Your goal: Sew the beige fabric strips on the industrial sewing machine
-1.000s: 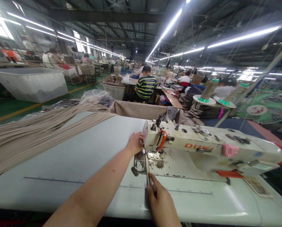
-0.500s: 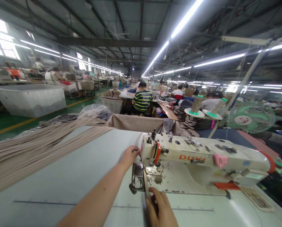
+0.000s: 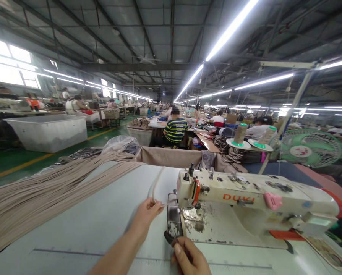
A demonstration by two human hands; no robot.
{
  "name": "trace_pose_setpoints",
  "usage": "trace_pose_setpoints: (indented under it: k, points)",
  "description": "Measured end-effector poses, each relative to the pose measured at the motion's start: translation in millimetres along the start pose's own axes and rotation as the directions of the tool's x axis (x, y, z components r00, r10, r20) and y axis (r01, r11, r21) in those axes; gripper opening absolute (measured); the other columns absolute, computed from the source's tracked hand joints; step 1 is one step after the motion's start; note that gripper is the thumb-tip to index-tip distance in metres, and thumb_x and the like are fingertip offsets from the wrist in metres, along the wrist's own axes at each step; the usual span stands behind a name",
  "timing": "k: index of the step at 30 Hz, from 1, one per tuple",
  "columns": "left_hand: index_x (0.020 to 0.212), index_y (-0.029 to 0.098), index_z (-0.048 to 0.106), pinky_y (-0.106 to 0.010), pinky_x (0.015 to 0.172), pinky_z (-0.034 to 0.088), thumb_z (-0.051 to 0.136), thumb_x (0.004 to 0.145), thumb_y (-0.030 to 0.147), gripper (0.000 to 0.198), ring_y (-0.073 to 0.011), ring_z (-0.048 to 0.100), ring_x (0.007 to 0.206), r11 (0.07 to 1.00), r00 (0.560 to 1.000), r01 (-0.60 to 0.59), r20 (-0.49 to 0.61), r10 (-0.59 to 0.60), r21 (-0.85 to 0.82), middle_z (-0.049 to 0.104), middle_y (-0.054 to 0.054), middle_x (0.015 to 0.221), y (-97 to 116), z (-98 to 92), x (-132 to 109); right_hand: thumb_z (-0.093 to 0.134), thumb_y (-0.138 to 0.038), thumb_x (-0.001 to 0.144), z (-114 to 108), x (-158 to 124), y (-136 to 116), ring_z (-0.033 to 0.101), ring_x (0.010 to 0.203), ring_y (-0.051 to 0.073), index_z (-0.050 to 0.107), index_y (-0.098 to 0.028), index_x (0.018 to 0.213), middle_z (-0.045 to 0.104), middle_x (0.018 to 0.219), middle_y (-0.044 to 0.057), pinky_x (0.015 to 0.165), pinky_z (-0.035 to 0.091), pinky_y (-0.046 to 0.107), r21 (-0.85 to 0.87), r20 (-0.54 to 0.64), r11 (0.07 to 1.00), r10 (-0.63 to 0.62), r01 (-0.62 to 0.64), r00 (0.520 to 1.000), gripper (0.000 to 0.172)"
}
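- Pinching a beige strip [image 3: 156, 184] between thumb and fingertips, the left hand [image 3: 146, 212] holds it up in a loop just beside the sewing machine [image 3: 245, 198], probably so it stays slack.
- Curled at the metal plate's [image 3: 173, 225] front edge, the right hand [image 3: 188, 258] may grip something; I cannot tell.
- Left forearm reaches forward over the worktop [image 3: 102, 229]; piled strips [image 3: 44, 191] lie well apart.
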State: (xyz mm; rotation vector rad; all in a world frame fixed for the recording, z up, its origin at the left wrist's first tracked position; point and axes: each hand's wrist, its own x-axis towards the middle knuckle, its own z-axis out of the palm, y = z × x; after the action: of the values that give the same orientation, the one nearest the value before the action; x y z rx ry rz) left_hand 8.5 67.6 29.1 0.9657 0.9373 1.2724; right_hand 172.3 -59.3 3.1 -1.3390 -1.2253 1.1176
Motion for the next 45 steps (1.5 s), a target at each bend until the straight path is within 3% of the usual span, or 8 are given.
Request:
trace_pose_setpoints:
  k: [7, 22, 32, 34, 37, 40, 42, 45]
  points:
    - [0.087, 0.020, 0.066, -0.033, 0.090, 0.055, 0.083, 0.072, 0.059, 0.045, -0.0252, 0.073, 0.100, 0.984, 0.994, -0.063, -0.078, 0.077, 0.164, 0.078, -0.007, 0.095, 9.3, -27.0, -46.9, 0.070, -0.090, 0.063, 13.6, 8.7, -23.2, 0.045, 0.049, 0.008, 0.073, -0.014, 0.095, 0.069, 0.075, 0.005, 0.044, 0.023, 0.022, 0.240, 0.152, 0.933, 0.237, -0.269, 0.960, 0.082]
    - [0.096, 0.021, 0.066, -0.037, 0.102, 0.057, 0.075, 0.085, 0.053, 0.035, -0.0267, 0.072, 0.114, 0.947, 0.982, -0.157, -0.057, 0.180, 0.281, 0.079, -0.012, 0.112, 20.4, -56.5, -103.4, 0.077, -0.074, 0.073, 39.3, 25.4, -38.6, 0.035, 0.047, 0.004, 0.073, -0.012, 0.091, 0.060, 0.068, 0.000, 0.045, 0.012, 0.022, 0.337, 0.322, 0.881, 0.225, -0.333, 0.920, 0.065]
    - [0.093, 0.021, 0.069, -0.039, 0.103, 0.056, 0.080, 0.079, 0.055, 0.039, -0.0314, 0.072, 0.115, 0.956, 0.988, -0.096, -0.093, 0.126, 0.277, 0.079, -0.013, 0.110, 29.4, -60.2, -115.3, 0.071, -0.074, 0.078, 44.5, 25.0, -45.8, 0.023, 0.046, 0.004, 0.066, -0.016, 0.086, 0.044, 0.060, -0.008, 0.047, 0.011, 0.024, 0.299, 0.349, 0.913, 0.168, -0.279, 0.922, 0.059]
    - [0.092, 0.021, 0.069, -0.039, 0.102, 0.057, 0.079, 0.079, 0.057, 0.039, -0.0312, 0.072, 0.111, 0.950, 0.988, -0.094, -0.089, 0.126, 0.299, 0.079, -0.012, 0.106, 31.5, -62.8, -115.5, 0.064, -0.077, 0.081, 41.3, 23.8, -42.8, 0.024, 0.047, 0.006, 0.063, -0.018, 0.086, 0.041, 0.059, -0.008, 0.047, 0.015, 0.024, 0.221, 0.319, 0.946, 0.162, -0.239, 0.934, 0.059]
    - [0.091, 0.022, 0.070, -0.038, 0.099, 0.056, 0.076, 0.081, 0.060, 0.040, -0.0309, 0.071, 0.110, 0.926, 0.990, -0.081, -0.081, 0.119, 0.368, 0.078, -0.011, 0.103, 38.5, -71.7, -115.6, 0.061, -0.065, 0.087, 29.6, 15.6, -37.1, 0.040, 0.055, 0.012, 0.055, -0.023, 0.080, 0.045, 0.062, -0.006, 0.053, 0.029, 0.026, -0.088, 0.175, 0.996, 0.018, -0.002, 0.984, 0.043]
    - [0.093, 0.022, 0.069, -0.037, 0.095, 0.057, 0.074, 0.080, 0.065, 0.045, -0.0307, 0.071, 0.110, 0.934, 0.996, -0.026, -0.071, 0.055, 0.357, 0.077, -0.010, 0.105, 45.6, -89.5, -115.6, 0.062, -0.042, 0.092, 10.8, 0.0, -33.1, 0.055, 0.073, 0.019, 0.053, -0.023, 0.077, 0.056, 0.075, 0.000, 0.068, 0.040, 0.031, -0.543, 0.019, 0.810, -0.250, 0.220, 0.968, 0.026]
    - [0.096, 0.023, 0.069, -0.035, 0.084, 0.058, 0.072, 0.080, 0.068, 0.048, -0.0273, 0.072, 0.095, 0.931, 0.999, 0.012, -0.038, 0.002, 0.365, 0.076, -0.008, 0.094, 47.4, -106.7, -114.5, 0.059, -0.027, 0.092, -2.1, -10.3, -30.5, 0.061, 0.086, 0.024, 0.065, -0.022, 0.092, 0.064, 0.094, 0.006, 0.076, 0.045, 0.035, -0.770, -0.008, 0.598, -0.354, 0.220, 0.935, 0.008]
    - [0.096, 0.023, 0.069, -0.029, 0.062, 0.052, 0.069, 0.079, 0.073, 0.053, -0.0199, 0.063, 0.066, 0.867, 1.000, 0.027, -0.012, -0.024, 0.498, 0.066, -0.001, 0.069, 46.5, -137.3, -110.3, 0.056, -0.009, 0.086, -16.2, -19.2, -24.8, 0.067, 0.095, 0.026, 0.062, -0.024, 0.137, 0.069, 0.111, 0.010, 0.078, 0.050, 0.035, -0.918, 0.018, 0.368, -0.340, 0.150, 0.940, 0.053]
